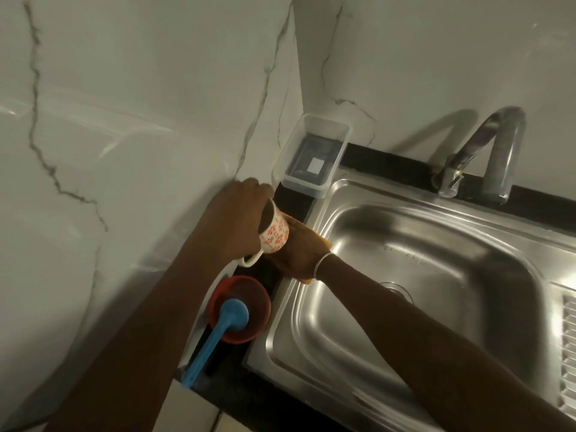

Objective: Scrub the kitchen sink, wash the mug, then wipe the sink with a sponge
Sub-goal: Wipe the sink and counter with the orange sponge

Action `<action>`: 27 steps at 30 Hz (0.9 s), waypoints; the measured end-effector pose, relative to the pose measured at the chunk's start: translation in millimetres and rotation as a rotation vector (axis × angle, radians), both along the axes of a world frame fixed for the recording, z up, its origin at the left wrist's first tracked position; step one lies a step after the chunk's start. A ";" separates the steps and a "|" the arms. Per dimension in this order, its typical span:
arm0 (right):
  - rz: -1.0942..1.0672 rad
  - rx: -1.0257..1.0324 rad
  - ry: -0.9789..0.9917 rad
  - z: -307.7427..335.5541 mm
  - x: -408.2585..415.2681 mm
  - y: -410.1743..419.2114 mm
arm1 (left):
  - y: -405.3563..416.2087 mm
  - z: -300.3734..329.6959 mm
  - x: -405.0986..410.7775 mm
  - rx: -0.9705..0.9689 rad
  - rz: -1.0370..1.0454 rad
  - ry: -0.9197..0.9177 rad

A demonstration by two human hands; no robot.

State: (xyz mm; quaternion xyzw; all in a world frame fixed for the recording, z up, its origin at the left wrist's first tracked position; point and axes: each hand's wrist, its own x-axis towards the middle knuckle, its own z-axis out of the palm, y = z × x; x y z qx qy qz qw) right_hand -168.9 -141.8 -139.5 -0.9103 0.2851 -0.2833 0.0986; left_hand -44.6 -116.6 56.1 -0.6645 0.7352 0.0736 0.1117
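A corner of pale marble-patterned wall (pixel 131 126), veined in grey, rises behind a dark counter (pixel 290 201) that carries a stainless steel sink (pixel 436 260). A curved metal faucet (pixel 486 151) stands at the back edge of the counter, its spout arching over the sink's back rim. The basin holds nothing but its drain (pixel 397 288), partly hidden by the right forearm; a ribbed draining surface (pixel 567 347) lies along the sink's right edge.

In the back left corner of the counter sits a clear plastic container (pixel 311 154), open-topped, with a dark bottom and a small white square label; no writing on it can be read. At the counter's left edge, nearer the front, a red bowl (pixel 246 307) holds the round head of a blue brush (pixel 232 316), whose handle sticks out over the front edge.

Between container and bowl, above the counter strip left of the sink, the left hand (pixel 240 222) grips a white mug (pixel 274 235) printed with red flowers, fingers curled round its rim and body, the mug tilted with its mouth toward the wall and handle pointing down. The right hand (pixel 300 251) is beside the mug's base, holding an orange-yellow sponge (pixel 327 243) against the counter at the sink's left rim; its fingers are mostly hidden. A thin white bracelet (pixel 322 263) circles the right wrist.
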 end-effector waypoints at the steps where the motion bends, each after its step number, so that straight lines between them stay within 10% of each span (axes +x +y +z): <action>1: -0.001 0.043 0.051 -0.5 0.6 -2.8 | 2.6 -2.5 1.0 0.006 -0.002 -0.019; 6: -0.040 0.246 0.402 -2.6 6.0 -18.9 | 9.3 -20.6 3.3 0.101 -0.023 -0.079; 24: -0.120 0.760 0.278 13.4 -36.0 -34.9 | -15.5 -49.1 -14.2 0.125 -0.094 -0.254; 27: -0.050 0.621 0.280 24.1 -37.8 -40.4 | -33.0 -41.2 -34.8 -0.006 -0.057 -0.037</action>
